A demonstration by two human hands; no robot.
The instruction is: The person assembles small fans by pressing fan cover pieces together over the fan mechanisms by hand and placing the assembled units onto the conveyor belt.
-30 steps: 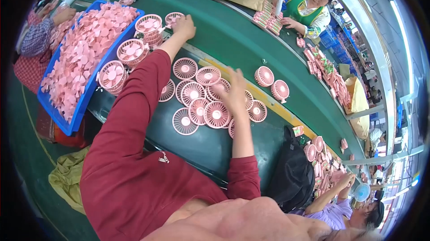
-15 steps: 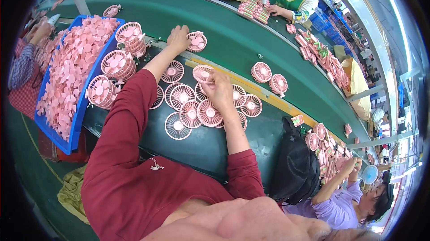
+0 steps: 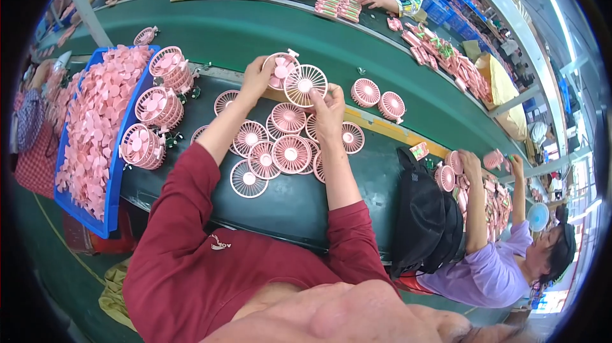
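My left hand [image 3: 257,80] is closed on the side of a pink fan housing [image 3: 280,70] whose blades show. In my right hand [image 3: 328,108] is a round pink fan grille [image 3: 306,85] with radial ribs, gripped at its lower right edge. The grille overlaps the right part of the housing; whether the two touch I cannot tell. Below my hands, several loose grilles [image 3: 292,153] lie overlapping on the dark green work surface [image 3: 280,215]. Left of my left forearm stand stacked fan housings with blades [image 3: 153,106], with small green parts beside them.
A blue bin [image 3: 115,199] of pink blades stands at the left. Beyond the yellow edge strip runs a green conveyor [image 3: 236,34] with two grille-covered fans [image 3: 366,92]. A black bag [image 3: 424,209] lies at the right, near a co-worker in purple [image 3: 491,273]. Another co-worker works across the belt.
My left hand has lifted the fan housing and brought it nearer my right. My right hand has raised a grille from the pile up to the housing.
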